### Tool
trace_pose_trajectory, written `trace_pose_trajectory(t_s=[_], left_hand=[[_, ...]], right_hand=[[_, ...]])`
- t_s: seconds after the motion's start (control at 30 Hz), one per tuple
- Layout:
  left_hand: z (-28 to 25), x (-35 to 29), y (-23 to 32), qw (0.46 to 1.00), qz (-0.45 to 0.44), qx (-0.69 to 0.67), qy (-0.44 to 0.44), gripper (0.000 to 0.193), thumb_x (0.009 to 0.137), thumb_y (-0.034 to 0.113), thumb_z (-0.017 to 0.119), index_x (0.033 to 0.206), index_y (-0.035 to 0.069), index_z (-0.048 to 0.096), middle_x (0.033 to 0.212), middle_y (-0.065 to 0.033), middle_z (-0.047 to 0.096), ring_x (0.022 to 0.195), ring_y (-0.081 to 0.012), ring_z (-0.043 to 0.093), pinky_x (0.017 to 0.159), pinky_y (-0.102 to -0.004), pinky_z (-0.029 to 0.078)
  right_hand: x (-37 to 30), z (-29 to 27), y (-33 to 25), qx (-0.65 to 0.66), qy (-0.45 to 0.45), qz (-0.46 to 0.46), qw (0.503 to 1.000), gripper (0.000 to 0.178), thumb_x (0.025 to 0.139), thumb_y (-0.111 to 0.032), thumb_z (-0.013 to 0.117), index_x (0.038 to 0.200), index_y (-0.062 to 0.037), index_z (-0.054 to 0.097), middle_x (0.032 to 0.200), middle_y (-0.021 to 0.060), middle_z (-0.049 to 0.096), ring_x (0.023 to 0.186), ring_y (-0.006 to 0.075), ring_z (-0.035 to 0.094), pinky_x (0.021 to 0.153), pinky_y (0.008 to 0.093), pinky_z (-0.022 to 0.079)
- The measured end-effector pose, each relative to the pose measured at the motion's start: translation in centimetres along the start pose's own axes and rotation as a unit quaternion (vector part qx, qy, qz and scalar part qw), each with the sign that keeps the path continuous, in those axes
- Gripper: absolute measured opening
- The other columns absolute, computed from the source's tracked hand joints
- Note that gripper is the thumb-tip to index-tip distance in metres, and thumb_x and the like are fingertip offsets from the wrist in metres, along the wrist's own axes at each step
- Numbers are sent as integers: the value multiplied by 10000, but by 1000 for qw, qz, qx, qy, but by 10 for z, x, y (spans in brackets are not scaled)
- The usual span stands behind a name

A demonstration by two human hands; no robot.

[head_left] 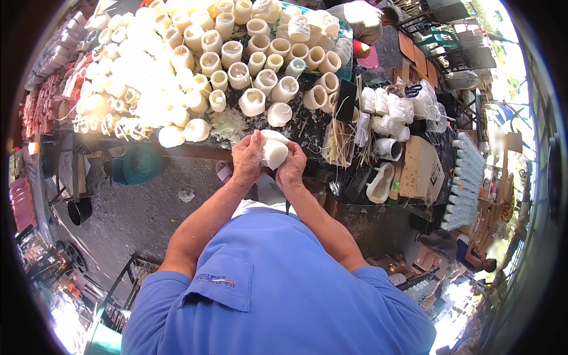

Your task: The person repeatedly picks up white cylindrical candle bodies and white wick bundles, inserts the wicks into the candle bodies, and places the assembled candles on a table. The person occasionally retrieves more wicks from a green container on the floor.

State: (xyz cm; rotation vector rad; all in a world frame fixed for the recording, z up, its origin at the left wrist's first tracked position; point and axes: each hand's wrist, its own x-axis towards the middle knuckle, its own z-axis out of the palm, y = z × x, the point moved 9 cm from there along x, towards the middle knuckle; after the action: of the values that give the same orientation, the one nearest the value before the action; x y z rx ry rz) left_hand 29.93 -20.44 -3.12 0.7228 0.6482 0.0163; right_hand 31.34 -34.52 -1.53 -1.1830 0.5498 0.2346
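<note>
The left hand (247, 156) and right hand (291, 165) held a smooth, white, rounded, waxy-looking piece (274, 154) in a shared grip, near the front edge of a dark, speckled worktop (303, 125) bearing hollow, cream-coloured cylinders (239, 76).

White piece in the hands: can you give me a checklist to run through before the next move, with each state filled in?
1. White piece held from both sides, by left hand and right hand: ok.
2. Piece free of cracks or chips: cannot tell, too small and partly covered by fingers.
3. Tabletop free of scraps: not ok, white scraps lie beyond the left hand.
4. Other person away from the piece: ok, at the table's far side.
</note>
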Motion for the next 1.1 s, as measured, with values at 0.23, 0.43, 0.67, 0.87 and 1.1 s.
trace_pose_trajectory(t_s=[0.23,0.43,0.67,0.87,1.1], left_hand=[[6,17,1,995,-49,-76,-37,300,1058,269,663,1063,-29,701,953,-85,740,762,-166,680,746,-307,565],[16,11,-6,955,-182,-183,-143,475,1097,402,538,1205,-44,658,1105,-151,756,940,-242,768,823,-385,654],[-2,12,-3,961,-205,-112,-145,483,1072,437,578,1174,-27,662,1011,-116,769,847,-240,774,748,-387,662],[-20,32,12,984,-146,-38,-91,399,1060,413,628,1067,19,688,910,-65,748,759,-174,727,672,-333,607],[20,4,140,809,307,501,-7,288,1093,265,587,968,15,655,689,-76,647,627,-174,585,607,-367,488]], right_hand=[[12,8,3,124,6,53,991,340,1150,-293,432,1131,-3,607,1094,103,705,954,185,706,883,345,596],[20,20,-1,120,-31,40,992,416,1156,-351,388,1184,8,596,1106,122,705,984,204,707,909,365,592],[22,21,34,143,-87,131,977,450,1160,-366,350,1273,9,571,1195,137,698,1073,254,698,981,425,572],[16,45,54,131,-159,210,956,474,1163,-387,331,1316,-5,567,1239,128,686,1110,236,685,948,467,565],[-5,60,-55,-59,-272,232,932,1182,891,-844,550,1597,63,274,1504,278,508,1334,363,584,1002,492,547]])
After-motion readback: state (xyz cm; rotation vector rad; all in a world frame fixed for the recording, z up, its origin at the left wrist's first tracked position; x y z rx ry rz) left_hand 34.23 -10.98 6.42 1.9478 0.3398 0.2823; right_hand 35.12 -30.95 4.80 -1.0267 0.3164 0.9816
